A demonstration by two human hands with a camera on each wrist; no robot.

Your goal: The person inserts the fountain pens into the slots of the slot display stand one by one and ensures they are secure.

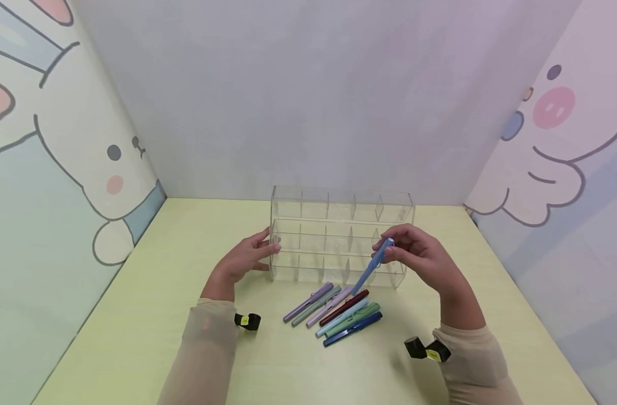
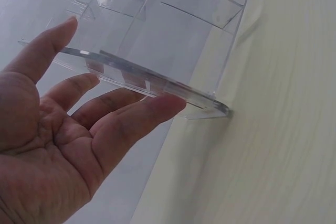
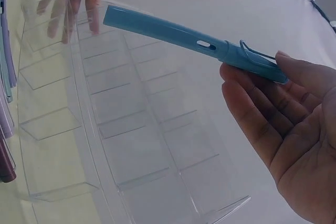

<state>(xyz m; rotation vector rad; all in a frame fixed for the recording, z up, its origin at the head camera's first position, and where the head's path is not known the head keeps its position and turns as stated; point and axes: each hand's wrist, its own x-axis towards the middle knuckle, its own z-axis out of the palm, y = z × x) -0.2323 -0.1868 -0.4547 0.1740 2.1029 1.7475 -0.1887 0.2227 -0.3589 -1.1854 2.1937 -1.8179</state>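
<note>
Two sleeves [image 1: 207, 349] flank seven pens [image 1: 344, 308], left hand [image 1: 244, 256] gripping one rack [image 1: 334, 254], right hand [image 1: 423, 253] one blue pen [image 1: 371, 268].

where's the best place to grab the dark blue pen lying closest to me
Probably the right-hand end of the dark blue pen, pinched by the right hand from above and to the right. The pen lies flat and slanted, that end pointing up and right in the head view. The green pen crowds its far side, while bare table borders its near side.
</note>
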